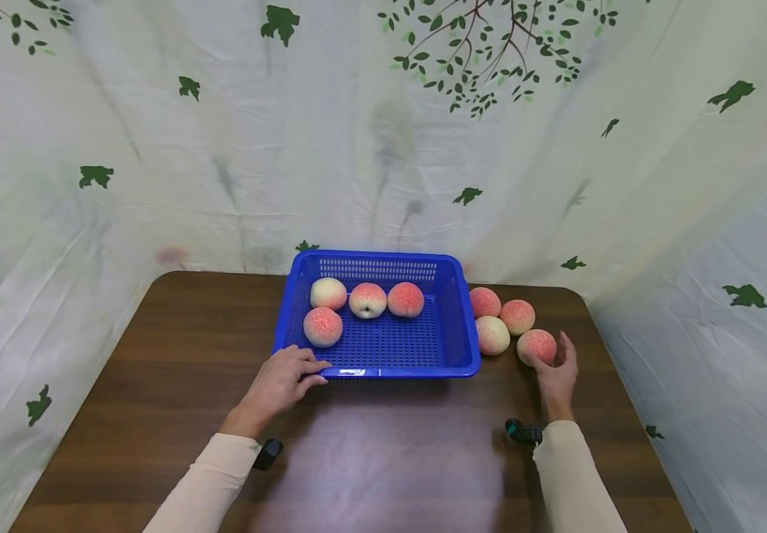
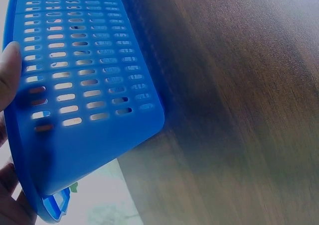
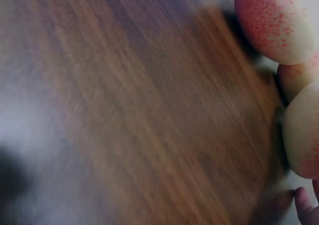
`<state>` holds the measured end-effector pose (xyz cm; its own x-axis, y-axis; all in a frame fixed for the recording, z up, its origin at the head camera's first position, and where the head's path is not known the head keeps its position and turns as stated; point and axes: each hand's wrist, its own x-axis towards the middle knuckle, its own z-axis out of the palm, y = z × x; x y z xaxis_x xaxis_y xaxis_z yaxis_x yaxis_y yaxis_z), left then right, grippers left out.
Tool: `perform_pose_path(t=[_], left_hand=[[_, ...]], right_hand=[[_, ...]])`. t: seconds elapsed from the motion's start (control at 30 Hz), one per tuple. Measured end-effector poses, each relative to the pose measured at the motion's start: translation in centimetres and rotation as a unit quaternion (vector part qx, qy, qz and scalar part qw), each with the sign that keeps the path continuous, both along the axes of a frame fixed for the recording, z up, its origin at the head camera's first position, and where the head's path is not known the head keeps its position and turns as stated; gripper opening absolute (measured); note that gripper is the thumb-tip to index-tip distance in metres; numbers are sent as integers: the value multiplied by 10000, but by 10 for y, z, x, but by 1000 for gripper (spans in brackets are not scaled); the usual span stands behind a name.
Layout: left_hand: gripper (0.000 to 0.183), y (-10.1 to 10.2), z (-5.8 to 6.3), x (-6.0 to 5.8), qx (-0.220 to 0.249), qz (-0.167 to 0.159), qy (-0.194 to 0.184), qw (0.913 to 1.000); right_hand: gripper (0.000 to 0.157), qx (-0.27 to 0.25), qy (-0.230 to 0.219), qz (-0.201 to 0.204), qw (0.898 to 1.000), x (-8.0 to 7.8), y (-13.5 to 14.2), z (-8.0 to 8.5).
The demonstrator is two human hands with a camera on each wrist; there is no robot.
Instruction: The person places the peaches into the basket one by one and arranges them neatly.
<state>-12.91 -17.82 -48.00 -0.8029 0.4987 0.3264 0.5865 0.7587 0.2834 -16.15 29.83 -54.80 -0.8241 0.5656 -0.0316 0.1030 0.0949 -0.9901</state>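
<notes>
Cream-sleeved, extended from lower left, gripping a blue basket's (image 1: 383, 372) lower-left rim with the left hand (image 1: 283, 379); well apart, right of centre, curving the right hand's (image 1: 557, 376) thumb and fingers round a red-flecked peach (image 1: 535, 345). Filled, mid-frame, with four peaches (image 1: 367, 301); flanked rightward by three others (image 1: 517, 316).

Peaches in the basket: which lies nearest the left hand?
The front-left peach; the other three peaches form a row behind it, farther from the left hand.

4 peaches (image 1: 367, 302) in bskt (image 1: 417, 344), 4 beside
</notes>
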Motion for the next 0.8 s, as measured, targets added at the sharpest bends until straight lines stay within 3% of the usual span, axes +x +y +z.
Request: perform_pose_path(t=[0.3, 0.8], left_hand=[[26, -1, -1, 0, -19, -47, -2, 10000], [27, -1, -1, 2, 38, -7, 8, 10000]], right_hand=[[77, 108, -331, -57, 9994, -8, -5, -4], [84, 261, -506, -197, 9982, -2, 1, -5]])
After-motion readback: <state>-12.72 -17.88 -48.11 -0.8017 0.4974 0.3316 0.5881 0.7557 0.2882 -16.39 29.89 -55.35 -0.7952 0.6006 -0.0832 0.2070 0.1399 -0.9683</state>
